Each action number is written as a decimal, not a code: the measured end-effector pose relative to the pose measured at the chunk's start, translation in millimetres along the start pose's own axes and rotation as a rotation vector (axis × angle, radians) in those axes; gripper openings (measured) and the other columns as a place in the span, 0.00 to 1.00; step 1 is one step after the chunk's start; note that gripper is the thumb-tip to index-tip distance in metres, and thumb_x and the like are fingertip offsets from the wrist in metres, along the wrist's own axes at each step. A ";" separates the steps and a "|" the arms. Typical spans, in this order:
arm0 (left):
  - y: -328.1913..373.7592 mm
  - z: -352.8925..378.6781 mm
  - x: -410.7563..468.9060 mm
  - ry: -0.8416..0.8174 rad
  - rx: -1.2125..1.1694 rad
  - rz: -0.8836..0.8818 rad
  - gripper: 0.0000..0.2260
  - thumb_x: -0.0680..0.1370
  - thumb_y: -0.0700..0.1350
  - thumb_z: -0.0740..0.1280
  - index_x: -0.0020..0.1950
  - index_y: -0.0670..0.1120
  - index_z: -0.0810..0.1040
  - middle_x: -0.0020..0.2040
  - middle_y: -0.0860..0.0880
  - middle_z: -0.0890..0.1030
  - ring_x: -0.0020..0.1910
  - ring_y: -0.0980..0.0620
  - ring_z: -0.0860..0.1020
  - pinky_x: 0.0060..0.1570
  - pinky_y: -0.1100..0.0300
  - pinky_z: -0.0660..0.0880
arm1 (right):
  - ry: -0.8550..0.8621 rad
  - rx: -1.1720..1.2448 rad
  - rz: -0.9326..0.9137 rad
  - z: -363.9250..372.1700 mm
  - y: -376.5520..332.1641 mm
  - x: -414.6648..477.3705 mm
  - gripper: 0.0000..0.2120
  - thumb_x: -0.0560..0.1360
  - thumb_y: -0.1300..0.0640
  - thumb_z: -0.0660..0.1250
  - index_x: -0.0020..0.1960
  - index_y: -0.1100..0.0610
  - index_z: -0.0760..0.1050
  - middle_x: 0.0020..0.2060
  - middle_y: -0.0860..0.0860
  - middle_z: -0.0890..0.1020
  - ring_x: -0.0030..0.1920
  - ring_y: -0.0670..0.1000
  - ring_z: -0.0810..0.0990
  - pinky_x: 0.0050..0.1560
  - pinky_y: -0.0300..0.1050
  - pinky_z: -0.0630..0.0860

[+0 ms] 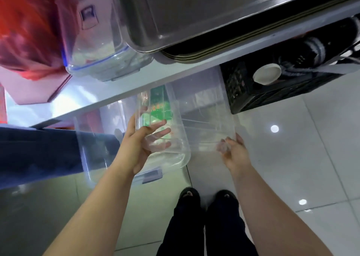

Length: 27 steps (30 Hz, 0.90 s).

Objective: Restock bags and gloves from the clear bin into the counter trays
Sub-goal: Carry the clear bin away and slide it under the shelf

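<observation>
Two feet in dark shoes [208, 197] are standing on the glossy tiled floor [321, 168] right below us, and we are looking down past both bare forearms. Our left hand [139, 142] is reaching forward with fingers spread, pressing against the side of a clear bin [175, 148]; the fingers are showing through the transparent plastic, so we are gripping its near wall rather than closing around anything small. Our right hand [233, 150] is curling its fingers over the rim of a second, larger clear tub [210, 107] just beside the first, thumb up, half closed on the edge. Both containers are sitting low, under the front lip of the worktop [120, 97], and they are blurred by motion. Something green and printed [158, 107] is showing through the plastic of the bin; we cannot tell what it is. To the left, dark blue fabric [39, 152] is lying behind another clear wall. Farther right, a black crate [272, 92] is resting on the floor with a white round lid [266, 74] inside it. Up on the worktop, a lidded clear container with a blue seal [93, 41] is standing beside stacked metal trays [194, 15]. Farthest left, a red bag [21, 31] is filling the corner.
</observation>
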<state>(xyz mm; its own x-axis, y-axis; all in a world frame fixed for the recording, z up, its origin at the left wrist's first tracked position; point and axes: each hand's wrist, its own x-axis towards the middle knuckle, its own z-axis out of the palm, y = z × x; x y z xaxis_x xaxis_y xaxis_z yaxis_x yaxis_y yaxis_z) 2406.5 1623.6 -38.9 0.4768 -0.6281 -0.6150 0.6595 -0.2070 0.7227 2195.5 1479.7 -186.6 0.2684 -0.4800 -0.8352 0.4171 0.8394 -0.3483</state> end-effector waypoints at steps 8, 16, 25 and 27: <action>-0.9 -64.4 -59.6 0.106 -0.083 -0.111 0.26 0.74 0.34 0.60 0.67 0.59 0.72 0.63 0.41 0.79 0.60 0.39 0.78 0.55 0.38 0.76 | 0.101 -0.219 -0.116 22.8 -2.7 -76.1 0.28 0.73 0.75 0.58 0.63 0.48 0.71 0.49 0.55 0.73 0.38 0.51 0.75 0.43 0.50 0.76; -6.5 -103.5 -102.7 0.748 0.069 0.050 0.13 0.72 0.37 0.64 0.44 0.57 0.77 0.37 0.55 0.76 0.37 0.57 0.74 0.45 0.58 0.71 | -0.099 -0.661 -0.239 64.2 37.5 -138.9 0.30 0.77 0.66 0.61 0.72 0.43 0.59 0.70 0.48 0.66 0.64 0.50 0.72 0.65 0.55 0.71; -8.5 -178.2 -117.4 0.619 0.327 -0.002 0.23 0.67 0.45 0.60 0.57 0.67 0.74 0.54 0.52 0.80 0.55 0.47 0.76 0.52 0.57 0.71 | -0.010 -1.066 -0.419 75.8 99.1 -142.5 0.29 0.78 0.58 0.61 0.74 0.44 0.54 0.69 0.44 0.63 0.63 0.43 0.64 0.61 0.42 0.61; -10.0 -186.8 -113.5 0.526 0.347 -0.067 0.27 0.71 0.44 0.61 0.68 0.65 0.68 0.60 0.52 0.79 0.58 0.47 0.76 0.57 0.56 0.71 | 0.010 -1.124 -0.439 72.4 101.6 -140.3 0.28 0.78 0.55 0.62 0.74 0.42 0.54 0.72 0.45 0.62 0.64 0.43 0.62 0.61 0.43 0.61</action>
<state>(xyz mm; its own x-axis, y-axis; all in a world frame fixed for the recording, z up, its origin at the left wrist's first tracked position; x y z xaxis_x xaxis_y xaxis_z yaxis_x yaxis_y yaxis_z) 2454.4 1837.1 -35.2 0.7211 -0.1708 -0.6714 0.5132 -0.5193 0.6833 2263.0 1613.8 -73.9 0.2845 -0.7821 -0.5544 -0.5187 0.3607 -0.7751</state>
